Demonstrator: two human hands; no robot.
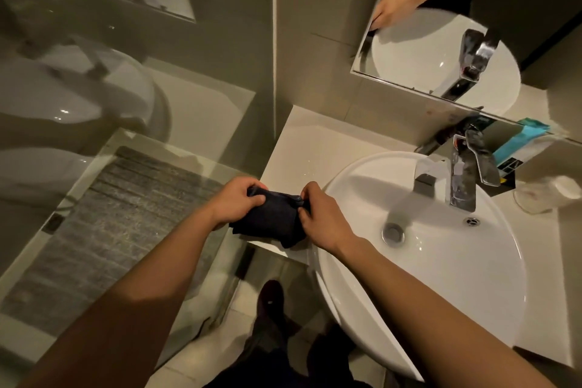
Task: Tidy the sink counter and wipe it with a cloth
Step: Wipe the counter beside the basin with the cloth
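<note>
Dark cloth [271,217] is bunched between both hands over the front left corner of the table [302,148], just beside the basin [441,261]. The left hand [236,201] is closed round the cloth's left end, thumb on top; the right hand [321,217] pinches its right edge with fingers curled. Held at both ends like this, the cloth looks to be getting folded or gathered into a pad before wiping, so the wipe itself seems not yet begun. Whether the cloth's lower fold rests on the table or hangs just above it cannot be told.

Round about, in the same head view: the stretch of table left of the basin is bare apart from a few shiny specks that may be water drops. The tap [463,176] stands at the back of the basin. Behind it, on a ledge under the mirror [425,41], sits a blue-and-black packet [516,148], and a pale cup [544,195] lies tipped on the table to the right, near the basin's rim. Those two would likely need shifting for a clean pass on that side, and the basin's overhanging rim leaves only a narrow strip to work. A glass panel [141,198] stands close on the left, limiting elbow room
</note>
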